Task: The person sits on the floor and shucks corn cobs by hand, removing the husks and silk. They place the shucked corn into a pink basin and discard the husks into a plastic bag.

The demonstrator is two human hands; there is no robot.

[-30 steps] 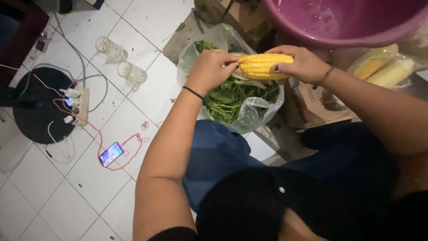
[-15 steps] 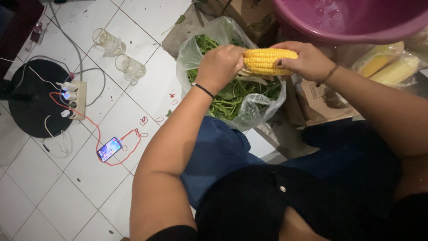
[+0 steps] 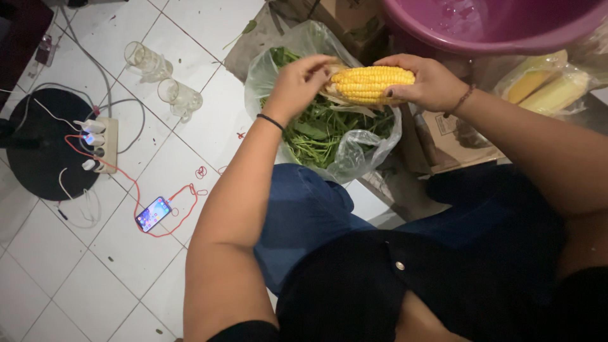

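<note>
I see both hands closed on one yellow cob of corn (image 3: pixel 372 84), held level above a clear plastic bag of green leaves (image 3: pixel 329 136). The left hand (image 3: pixel 301 82) pinches pale husk at the cob's left end; the right hand (image 3: pixel 427 82) wraps its right end. A purple plastic basin (image 3: pixel 500 25) sits just beyond. Far left on the white tile floor (image 3: pixel 76 266): two clear glass mugs (image 3: pixel 161 79), a lit phone (image 3: pixel 152 213) on a red cable.

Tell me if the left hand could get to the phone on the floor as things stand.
Probably yes, once it lets go: the left hand grips the corn cob, but open tiles separate it from the phone, with only a red cable beside it.
</note>
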